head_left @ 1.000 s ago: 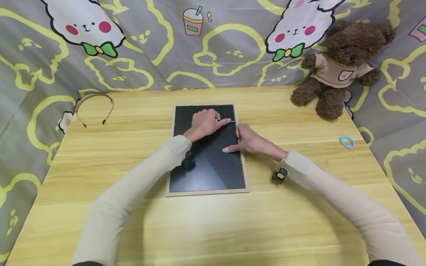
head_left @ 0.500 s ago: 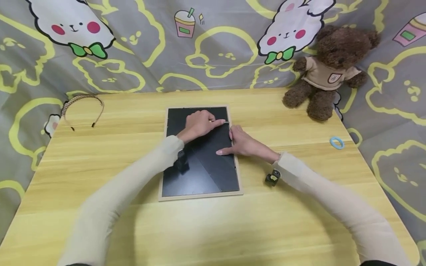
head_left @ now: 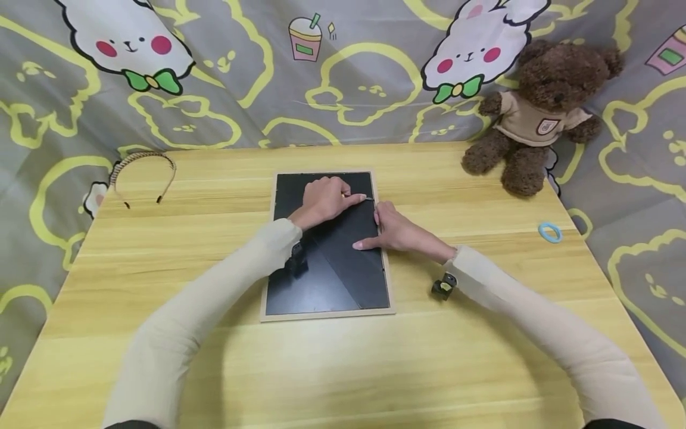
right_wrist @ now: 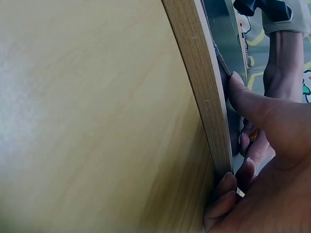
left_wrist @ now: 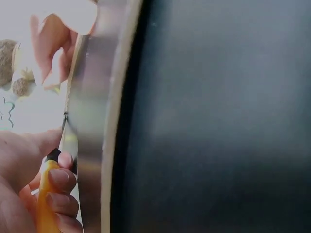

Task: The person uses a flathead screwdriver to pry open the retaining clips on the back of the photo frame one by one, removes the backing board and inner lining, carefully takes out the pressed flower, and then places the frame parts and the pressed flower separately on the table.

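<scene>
A wooden frame (head_left: 391, 286) with a black back panel (head_left: 316, 280) lies flat on the table. The left hand (head_left: 324, 199), above the panel's upper part, grips a tool with a yellow handle (left_wrist: 46, 199) and black collar; its thin metal tip (head_left: 368, 198) meets the frame's upper right edge. The right hand (head_left: 396, 231) holds the frame's right side, fingers at the outer edge and thumb on the panel. In the right wrist view, the right hand's fingers (right_wrist: 222, 196) bend against the wooden side (right_wrist: 206, 92).
On the wooden table (head_left: 300, 375), a braided headband (head_left: 140, 156) lies at the back left and a blue ring (head_left: 550, 232) at the right. A brown teddy bear (head_left: 541, 128) sits at the back right against a patterned curtain (head_left: 214, 101).
The head view has shifted slightly. Both hands keep nearly the same places on the frame, and the tool's tip has turned a little at the right edge.
</scene>
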{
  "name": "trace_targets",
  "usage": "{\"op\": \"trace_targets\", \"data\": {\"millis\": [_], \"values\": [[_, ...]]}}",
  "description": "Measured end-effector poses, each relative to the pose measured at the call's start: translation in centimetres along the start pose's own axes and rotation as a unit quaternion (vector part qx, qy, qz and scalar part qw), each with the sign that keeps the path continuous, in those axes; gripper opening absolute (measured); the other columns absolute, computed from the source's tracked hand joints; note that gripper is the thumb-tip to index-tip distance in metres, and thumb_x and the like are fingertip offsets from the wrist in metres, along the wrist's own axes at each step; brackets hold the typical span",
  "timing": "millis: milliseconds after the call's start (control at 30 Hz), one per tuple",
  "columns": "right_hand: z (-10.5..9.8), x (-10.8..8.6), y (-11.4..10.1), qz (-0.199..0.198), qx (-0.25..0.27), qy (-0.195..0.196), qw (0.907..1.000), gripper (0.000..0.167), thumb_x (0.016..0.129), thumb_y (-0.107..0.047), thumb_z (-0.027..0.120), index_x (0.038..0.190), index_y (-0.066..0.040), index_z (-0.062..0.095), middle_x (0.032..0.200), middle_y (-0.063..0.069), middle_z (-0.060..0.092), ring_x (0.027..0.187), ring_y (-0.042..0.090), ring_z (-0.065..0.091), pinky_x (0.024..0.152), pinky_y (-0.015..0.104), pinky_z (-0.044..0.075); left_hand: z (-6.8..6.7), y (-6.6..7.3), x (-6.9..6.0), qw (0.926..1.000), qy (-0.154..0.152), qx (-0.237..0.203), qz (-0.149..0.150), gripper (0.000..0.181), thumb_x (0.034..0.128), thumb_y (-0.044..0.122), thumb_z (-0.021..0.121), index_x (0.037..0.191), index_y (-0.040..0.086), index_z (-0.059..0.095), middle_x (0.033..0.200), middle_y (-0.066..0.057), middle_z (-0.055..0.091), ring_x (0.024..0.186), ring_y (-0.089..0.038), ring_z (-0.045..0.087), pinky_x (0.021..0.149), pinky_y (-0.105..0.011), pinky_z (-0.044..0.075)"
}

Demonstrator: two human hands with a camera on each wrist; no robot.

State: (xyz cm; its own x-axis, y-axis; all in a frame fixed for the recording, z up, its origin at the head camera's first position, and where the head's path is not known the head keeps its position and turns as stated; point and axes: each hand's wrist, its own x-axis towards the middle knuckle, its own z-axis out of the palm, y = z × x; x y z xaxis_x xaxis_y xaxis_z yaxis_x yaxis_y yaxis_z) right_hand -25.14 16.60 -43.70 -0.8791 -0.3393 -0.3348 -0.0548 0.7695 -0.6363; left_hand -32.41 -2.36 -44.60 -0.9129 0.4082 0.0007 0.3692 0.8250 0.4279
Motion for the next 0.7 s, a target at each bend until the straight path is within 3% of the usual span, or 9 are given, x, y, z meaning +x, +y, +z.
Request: {"op": "trace_targets", "data": {"millis": [300,567,700], "values": [[-0.2,0.1,0.0,0.014,-0.002,-0.010,0.9998,0.063,0.085,-0.037,0.090,0.099,-0.004,0.037,0.107,0.014,0.036,0.097,0.029,0.042,0.081,0.036,0.036,0.5,0.0,-0.3,0.9988,0.019,0.012,0.043,0.056,0.1017,0.052,0.065,0.062,0.018,0.046,0.056,0.006,0.030,0.051,-0.013,0.037,0.050,-0.027,0.023],[-0.3,0.3,-0.1,0.011,-0.018,-0.017,0.9996,0.065,0.085,-0.041,0.089,0.102,-0.003,0.038,0.110,0.014,0.037,0.096,0.029,0.044,0.081,0.037,0.038,0.8,-0.2,-0.6,0.9984,0.032,-0.015,0.043,0.056,0.1015,0.051,0.066,0.063,0.016,0.046,0.056,0.004,0.030,0.052,-0.015,0.036,0.053,-0.028,0.021],[-0.3,0.2,-0.3,0.002,-0.008,-0.020,0.9998,0.067,0.086,-0.036,0.089,0.111,0.002,0.040,0.116,0.018,0.039,0.103,0.031,0.044,0.087,0.039,0.040,1.4,0.2,-0.1,0.9981,0.028,-0.030,0.046,0.052,0.1021,0.053,0.063,0.065,0.018,0.055,0.057,0.005,0.038,0.055,-0.014,0.042,0.056,-0.028,0.028]]}}
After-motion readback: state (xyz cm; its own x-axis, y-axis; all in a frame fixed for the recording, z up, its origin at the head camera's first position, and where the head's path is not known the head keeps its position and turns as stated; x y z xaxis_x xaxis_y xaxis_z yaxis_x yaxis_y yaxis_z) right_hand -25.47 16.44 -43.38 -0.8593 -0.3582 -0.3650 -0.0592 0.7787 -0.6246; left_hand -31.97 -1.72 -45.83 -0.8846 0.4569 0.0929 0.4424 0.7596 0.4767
